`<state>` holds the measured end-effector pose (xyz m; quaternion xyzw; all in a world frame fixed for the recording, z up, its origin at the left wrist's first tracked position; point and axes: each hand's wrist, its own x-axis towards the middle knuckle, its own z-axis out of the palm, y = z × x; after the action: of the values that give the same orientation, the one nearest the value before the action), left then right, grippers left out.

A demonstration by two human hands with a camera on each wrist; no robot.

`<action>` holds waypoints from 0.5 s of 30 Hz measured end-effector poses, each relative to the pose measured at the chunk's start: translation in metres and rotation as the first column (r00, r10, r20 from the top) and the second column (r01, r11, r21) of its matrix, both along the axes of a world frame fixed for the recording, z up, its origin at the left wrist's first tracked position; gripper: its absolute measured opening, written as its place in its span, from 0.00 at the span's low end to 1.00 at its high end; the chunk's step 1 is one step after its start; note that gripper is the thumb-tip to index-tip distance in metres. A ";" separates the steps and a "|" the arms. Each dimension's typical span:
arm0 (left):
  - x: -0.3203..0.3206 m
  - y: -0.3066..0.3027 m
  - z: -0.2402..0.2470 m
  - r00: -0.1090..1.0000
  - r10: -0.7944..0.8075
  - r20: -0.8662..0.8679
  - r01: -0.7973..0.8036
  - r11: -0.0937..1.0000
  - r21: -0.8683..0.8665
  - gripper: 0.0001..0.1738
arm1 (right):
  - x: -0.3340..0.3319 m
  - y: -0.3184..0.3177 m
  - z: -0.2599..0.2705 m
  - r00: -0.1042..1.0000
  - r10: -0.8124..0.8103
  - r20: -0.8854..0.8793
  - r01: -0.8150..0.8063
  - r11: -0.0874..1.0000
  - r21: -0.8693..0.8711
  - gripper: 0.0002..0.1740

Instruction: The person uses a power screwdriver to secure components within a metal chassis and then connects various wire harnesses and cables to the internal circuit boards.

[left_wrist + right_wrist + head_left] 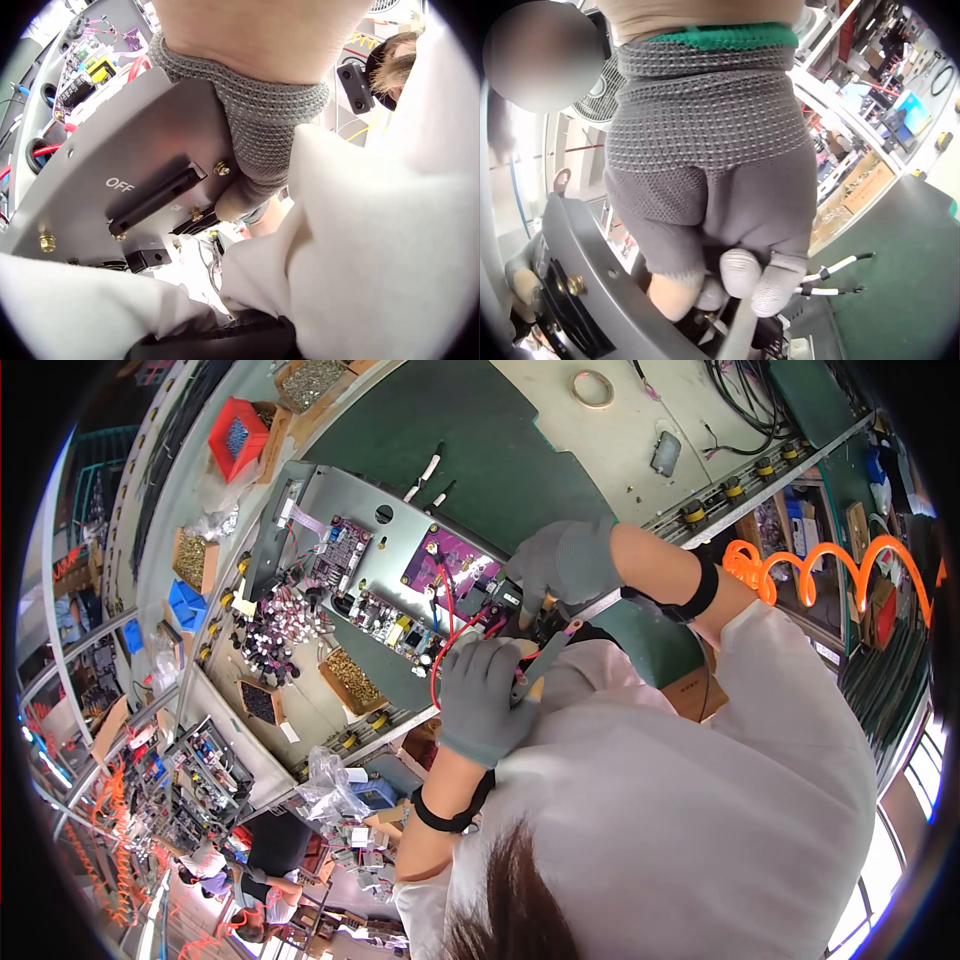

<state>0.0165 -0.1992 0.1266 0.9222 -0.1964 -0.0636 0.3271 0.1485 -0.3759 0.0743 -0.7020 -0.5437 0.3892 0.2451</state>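
Workbench (555,385) carries a green mat (480,425); grey metal chassis (405,525) sits on it at the near edge, circuit boards (340,555) inside. Left gloved hand (485,695) is at the OFF-marked panel (169,131); right gloved hand (568,565) bends its fingers down just behind it. Can't tell whether either pinches anything.

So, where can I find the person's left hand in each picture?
Head: left hand, just below the centre.
Left wrist: left hand, upper middle, right of the OFF label.
Right wrist: left hand, partly visible, lower left edge.
Shared landmark: the grey metal box.
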 end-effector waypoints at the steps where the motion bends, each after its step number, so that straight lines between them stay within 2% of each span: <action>1: 0.000 -0.001 0.000 1.000 0.000 0.002 0.000 1.000 0.001 0.21 | -0.001 0.005 0.005 0.992 0.076 0.100 -0.069 0.994 -0.080 0.20; 2: -0.001 -0.001 0.001 1.000 0.008 0.000 -0.008 1.000 -0.005 0.21 | -0.002 0.010 0.011 0.992 0.077 0.103 -0.069 0.994 -0.079 0.20; 4: -0.001 -0.001 0.002 1.000 0.020 0.002 -0.020 1.000 -0.011 0.21 | -0.002 0.020 0.022 0.992 0.055 0.113 -0.020 0.956 -0.293 0.17; 5: -0.001 -0.001 0.003 1.000 0.018 0.004 -0.018 1.000 -0.014 0.21 | 0.001 0.026 0.027 0.992 0.058 0.115 -0.022 0.956 -0.292 0.17; 7: -0.001 -0.001 0.003 1.000 0.023 0.009 -0.023 1.000 -0.016 0.22 | 0.005 0.037 0.034 0.983 0.129 0.128 -0.064 0.903 -0.425 0.14; 8: -0.001 0.000 0.001 1.000 0.013 -0.004 -0.013 1.000 -0.012 0.22 | 0.004 0.038 0.036 0.982 0.136 0.131 -0.068 0.903 -0.424 0.14; 10: -0.003 0.001 0.002 1.000 0.010 -0.013 -0.010 1.000 -0.008 0.22 | 0.001 0.040 0.039 0.925 0.247 0.287 -0.125 0.915 -0.384 0.13; 11: -0.002 0.001 0.004 1.000 0.014 -0.023 -0.014 1.000 -0.012 0.22 | 0.004 0.038 0.038 0.921 0.254 0.295 -0.129 0.914 -0.385 0.13; 13: 0.000 0.000 0.006 0.999 0.030 -0.019 -0.030 0.999 -0.016 0.22 | 0.012 0.030 0.030 0.981 0.184 0.055 -0.166 0.958 -0.234 0.14; 14: 0.000 -0.001 0.006 0.999 0.028 -0.015 -0.028 0.999 -0.031 0.22 | 0.011 0.025 0.024 0.979 0.195 0.065 -0.175 0.956 -0.236 0.14; 15: 0.000 -0.001 0.007 1.000 0.026 -0.013 -0.027 0.999 -0.045 0.22 | 0.010 0.020 0.017 0.992 0.123 0.036 -0.116 0.980 -0.159 0.15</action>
<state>0.0166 -0.1998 0.1334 0.9166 -0.1835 -0.0605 0.3501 0.1583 -0.3558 0.0908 -0.6941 -0.5580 0.4285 0.1528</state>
